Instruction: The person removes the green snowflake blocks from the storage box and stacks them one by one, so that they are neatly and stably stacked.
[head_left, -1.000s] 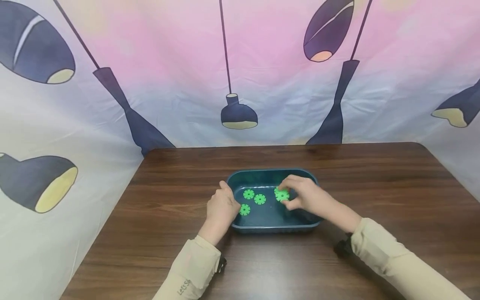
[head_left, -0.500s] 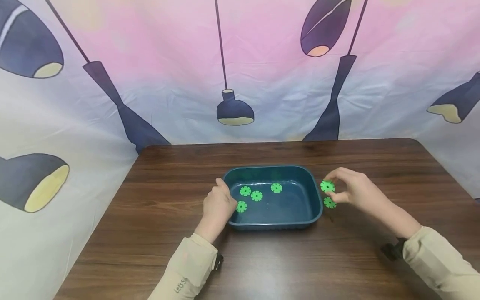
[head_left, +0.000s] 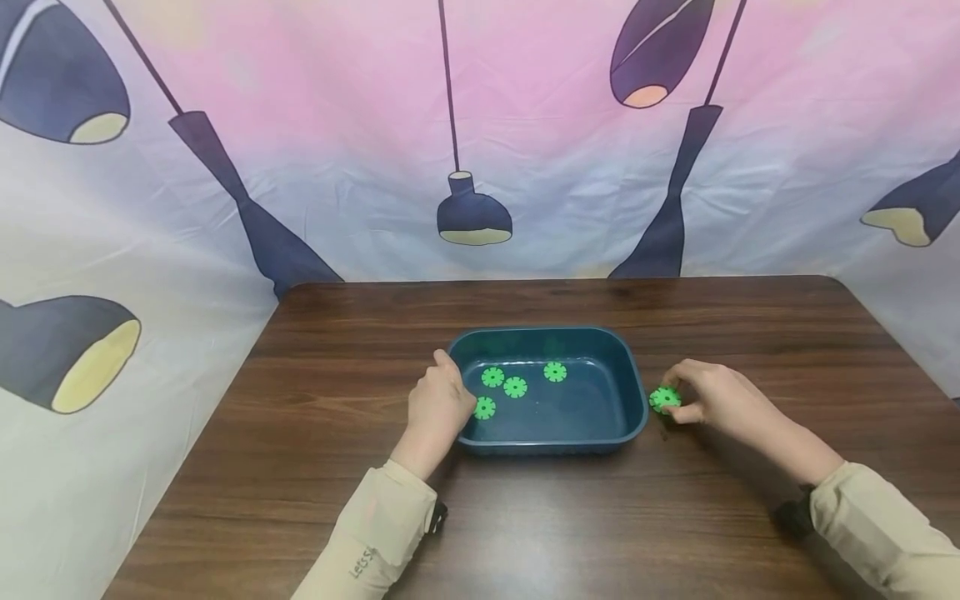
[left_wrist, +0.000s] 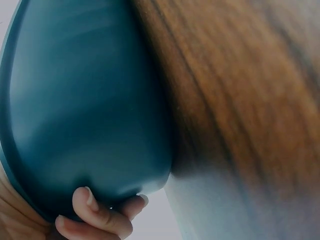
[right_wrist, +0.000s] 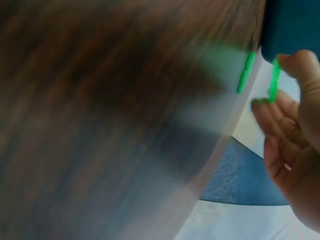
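Note:
A dark teal plastic basin (head_left: 551, 447) stands on the table with several green notched discs, like flat flower-shaped pieces, lying on its floor; one green disc (head_left: 555, 372) is near the back wall. My left hand (head_left: 438, 408) grips the basin's left rim, its fingers (left_wrist: 102, 215) curled against the outer wall. Just right of the basin, my right hand (head_left: 723, 402) pinches a green disc (right_wrist: 274, 80) between thumb and fingertips. Another green disc (right_wrist: 245, 73) lies on the table close below it; in the head view the pinched disc mostly covers that one.
The brown wood-grain table (head_left: 360, 358) extends around the basin on all sides. Behind it hangs a pastel cloth backdrop (head_left: 375, 167) printed with dark lamps.
My right hand has left the inside of the basin, moved right with the green disc, then lowered it over the one on the table. The left hand stays on the rim.

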